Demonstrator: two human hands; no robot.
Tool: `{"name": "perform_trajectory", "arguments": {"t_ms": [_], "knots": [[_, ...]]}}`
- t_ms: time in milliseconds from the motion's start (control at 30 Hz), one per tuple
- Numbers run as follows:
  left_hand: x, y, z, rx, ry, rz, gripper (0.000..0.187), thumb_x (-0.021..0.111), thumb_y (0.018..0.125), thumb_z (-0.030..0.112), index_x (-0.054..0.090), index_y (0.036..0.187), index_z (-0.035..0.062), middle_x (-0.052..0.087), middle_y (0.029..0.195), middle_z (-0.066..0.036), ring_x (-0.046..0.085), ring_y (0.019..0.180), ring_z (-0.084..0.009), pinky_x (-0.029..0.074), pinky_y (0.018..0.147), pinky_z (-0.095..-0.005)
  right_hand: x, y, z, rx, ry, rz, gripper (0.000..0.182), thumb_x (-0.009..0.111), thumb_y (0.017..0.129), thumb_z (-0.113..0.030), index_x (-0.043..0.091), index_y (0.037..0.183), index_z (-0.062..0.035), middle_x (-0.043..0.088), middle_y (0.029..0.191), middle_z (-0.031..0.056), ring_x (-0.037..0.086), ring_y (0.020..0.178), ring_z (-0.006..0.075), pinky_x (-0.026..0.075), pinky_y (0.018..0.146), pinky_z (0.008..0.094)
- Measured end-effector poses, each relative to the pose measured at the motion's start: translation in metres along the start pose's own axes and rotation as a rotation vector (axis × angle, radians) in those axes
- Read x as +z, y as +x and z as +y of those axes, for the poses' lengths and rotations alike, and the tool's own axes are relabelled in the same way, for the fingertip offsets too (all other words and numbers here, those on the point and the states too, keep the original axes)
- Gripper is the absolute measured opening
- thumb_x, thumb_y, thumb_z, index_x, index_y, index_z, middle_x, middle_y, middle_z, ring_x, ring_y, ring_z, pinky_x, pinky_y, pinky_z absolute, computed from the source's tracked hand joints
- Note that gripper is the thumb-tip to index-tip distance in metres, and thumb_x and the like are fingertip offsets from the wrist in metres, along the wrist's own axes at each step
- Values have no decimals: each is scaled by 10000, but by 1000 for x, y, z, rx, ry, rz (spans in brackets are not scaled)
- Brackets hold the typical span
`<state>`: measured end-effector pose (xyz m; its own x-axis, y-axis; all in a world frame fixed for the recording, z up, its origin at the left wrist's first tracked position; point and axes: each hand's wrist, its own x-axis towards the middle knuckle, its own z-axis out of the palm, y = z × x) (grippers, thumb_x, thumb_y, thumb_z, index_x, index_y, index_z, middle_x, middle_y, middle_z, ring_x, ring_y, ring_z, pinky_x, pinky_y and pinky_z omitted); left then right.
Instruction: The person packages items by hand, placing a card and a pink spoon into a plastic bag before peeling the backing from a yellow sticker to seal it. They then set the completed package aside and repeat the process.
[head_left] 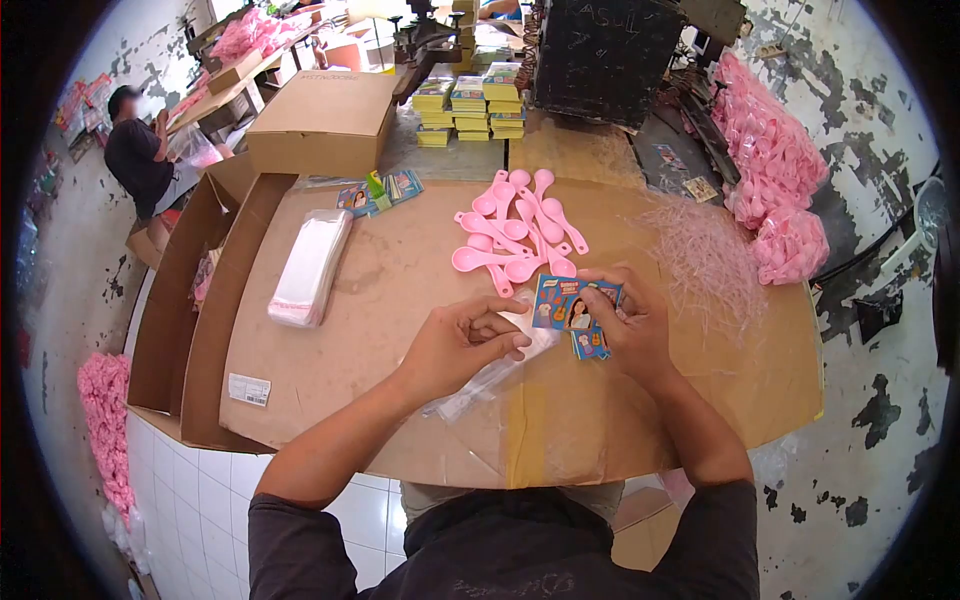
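In my right hand (630, 325) is a small stack of printed cards (556, 303), blue with pictures, the thumb pressed on top. Another blue card (590, 346) shows just below, under that hand. My left hand (468, 338) is beside the cards, fingers half curled with a gap to the thumb and nothing visible in them. Clear plastic bags (490, 385) lie below and beside it on the cardboard tabletop (400, 260). Beyond both hands is a heap of pink plastic measuring spoons (520, 225).
A bundle of clear bags (312, 265) lies left, near a green-handled tool (377, 190) on cards. Card stacks (470, 105), a closed carton (320, 115) and a black box (605, 60) stand behind. Right are plastic strands (705, 260) and bagged pink pieces (775, 150). A person (140, 155) sits far left.
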<state>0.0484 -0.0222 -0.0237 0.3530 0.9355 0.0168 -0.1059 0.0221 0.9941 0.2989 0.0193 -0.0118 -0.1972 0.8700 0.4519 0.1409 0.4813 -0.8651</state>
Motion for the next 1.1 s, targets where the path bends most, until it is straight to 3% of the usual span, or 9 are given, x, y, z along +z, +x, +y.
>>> {"name": "perform_trajectory", "arguments": {"t_ms": [133,233,433,533,633,733,833,1033,1100], "knots": [[-1,1,1,21,-4,42,399,719,948,-16,607,1330,-36,763,1035,-151,746,962,-182,602,862,-303,-1,0,1,20,55,13,170,707,946,-17,737,1112,-25,703,1010,56,657,900,107,527,792,284],[-1,0,2,13,-25,60,397,722,945,-12,614,1326,-33,769,1028,-149,746,949,-170,588,868,-294,-3,-1,-12,-2,-97,-42,191,714,931,-11,740,1120,-26,697,1009,74,668,892,131,535,788,295],[1,0,-1,93,84,44,406,726,949,-4,607,1336,-31,768,1012,-140,738,938,-154,592,837,-279,-8,2,-14,-148,-230,-398,240,735,899,-28,748,1138,-39,687,1010,117,681,890,201,540,753,315],[5,-3,2,120,236,1,421,725,953,4,593,1352,-24,764,1010,-141,731,934,-139,591,821,-278,4,-2,-17,-107,-169,-416,224,717,932,-47,740,1155,-42,693,1015,101,672,893,171,534,745,311],[8,-4,5,114,257,23,453,716,962,8,563,1388,-6,757,1013,-126,722,911,-123,586,785,-265,16,-12,-4,134,57,-302,206,725,947,-89,728,1147,-38,697,1011,80,658,898,132,529,734,304],[8,-3,2,96,153,153,475,706,970,8,536,1414,11,745,1017,-106,714,884,-112,577,752,-246,12,-3,3,226,250,-20,214,748,944,-132,719,1131,-32,694,1030,67,641,905,101,523,739,293],[7,-1,10,75,91,190,471,701,973,7,530,1412,10,734,1026,-96,709,882,-107,575,744,-236,3,-7,-12,155,-103,-287,211,756,935,-142,718,1107,-25,693,1039,79,654,883,112,524,752,283],[3,0,0,66,119,167,374,706,975,19,594,1330,-17,738,1042,-84,709,898,-96,570,751,-223,6,3,-4,-294,-232,-564,254,741,927,-166,710,1122,-5,680,1073,145,677,948,278,531,837,386],[0,3,-2,100,86,193,339,706,978,27,619,1301,-21,743,1040,-79,708,897,-91,564,748,-214,-4,28,10,-202,-361,-400,248,742,916,-172,709,1101,-9,676,1098,163,670,987,313,524,864,417]]}}
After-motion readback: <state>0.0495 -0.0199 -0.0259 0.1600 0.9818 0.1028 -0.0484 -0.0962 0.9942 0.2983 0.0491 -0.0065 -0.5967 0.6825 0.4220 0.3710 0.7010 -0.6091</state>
